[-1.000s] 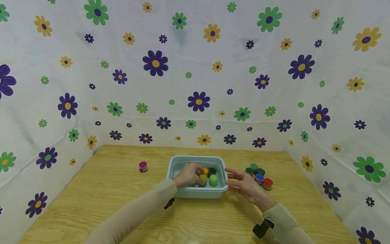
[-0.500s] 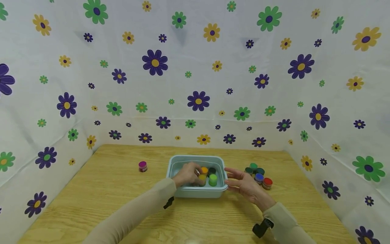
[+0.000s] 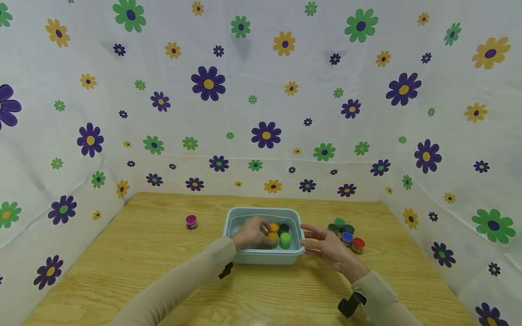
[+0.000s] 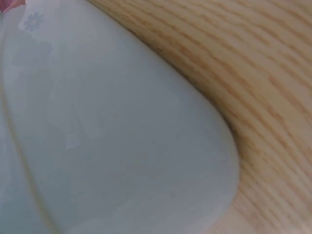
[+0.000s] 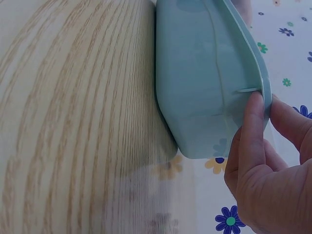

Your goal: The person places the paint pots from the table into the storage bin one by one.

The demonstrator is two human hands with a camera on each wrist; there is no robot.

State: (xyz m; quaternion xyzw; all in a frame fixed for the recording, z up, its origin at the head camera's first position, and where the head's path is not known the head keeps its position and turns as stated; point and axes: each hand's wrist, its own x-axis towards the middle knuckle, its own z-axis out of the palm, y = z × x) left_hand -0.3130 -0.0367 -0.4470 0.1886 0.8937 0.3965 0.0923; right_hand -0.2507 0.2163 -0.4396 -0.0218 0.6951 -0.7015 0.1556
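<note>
Left sleeve [image 3: 179, 281] and right sleeve [image 3: 381, 296] are long and beige. Left wrist unit [image 3: 225, 270] and right wrist unit [image 3: 350, 304] are black.

The tub [image 3: 267, 259] is plain pale blue-green. In it show a mustard jar [image 3: 273, 238], an orange jar [image 3: 274, 227], a lime jar [image 3: 285, 240] and a near-black jar [image 3: 283, 229]. Outside are a magenta jar [image 3: 191, 222], a blue jar [image 3: 347, 238], a red jar [image 3: 358, 245] and green jars [image 3: 339, 222]. The surface [image 3: 261, 294] is yellowish tan, streaked with grain; the cloth [image 3: 244, 113] is white, scattered with purple, green and orange-yellow flowers [image 3: 208, 84]. Sleeves [image 3: 179, 285] are plain beige.
</note>
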